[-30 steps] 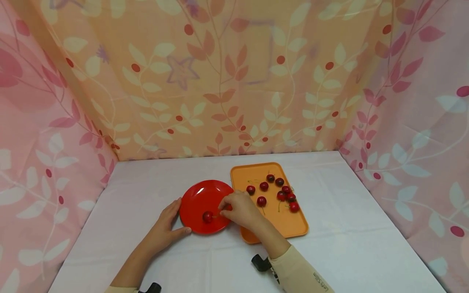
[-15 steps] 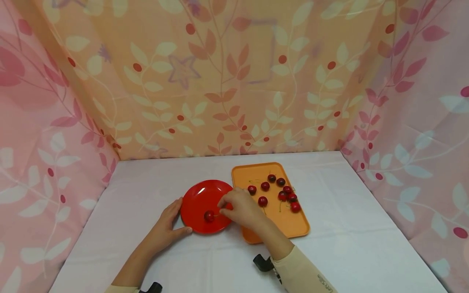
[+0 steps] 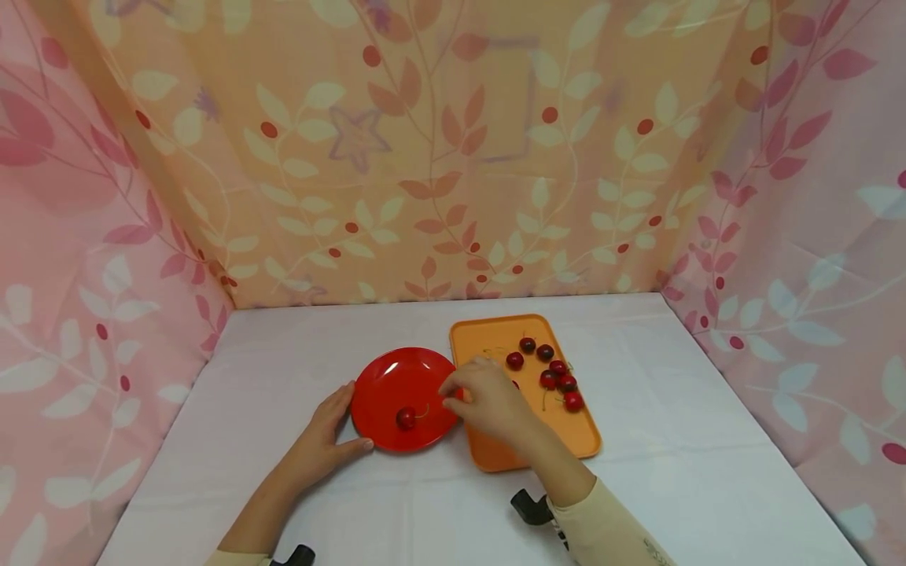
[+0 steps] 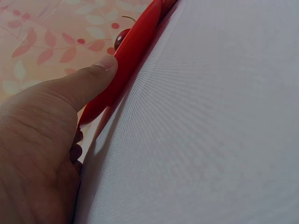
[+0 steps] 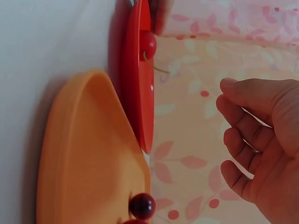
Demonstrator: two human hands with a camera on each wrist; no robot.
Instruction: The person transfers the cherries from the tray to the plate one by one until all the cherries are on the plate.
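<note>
My left hand [image 3: 320,442] holds the red plate [image 3: 403,373] at its left side; in the left wrist view the thumb [image 4: 105,67] lies against the rim. One dark red cherry [image 3: 406,418] sits on the plate, its stem pointing toward my right hand [image 3: 491,401]. That hand hovers over the gap between the plate and the orange tray [image 3: 495,456], covering part of the tray's left side. In the right wrist view its fingers [image 5: 243,121] are loosely bent with nothing between them. Several cherries [image 3: 548,380] with stems lie on the tray, mostly toward its right side.
A white cloth [image 3: 283,346] covers the table. Patterned curtains [image 3: 425,157] stand at the back and on both sides. The tray is right beside the plate. Black wrist mounts [image 3: 531,507] jut out below both forearms.
My right hand has let go of the cherry's stem and moved right, from over the plate toward the tray. The cherry stays on the plate. My left hand keeps its place.
</note>
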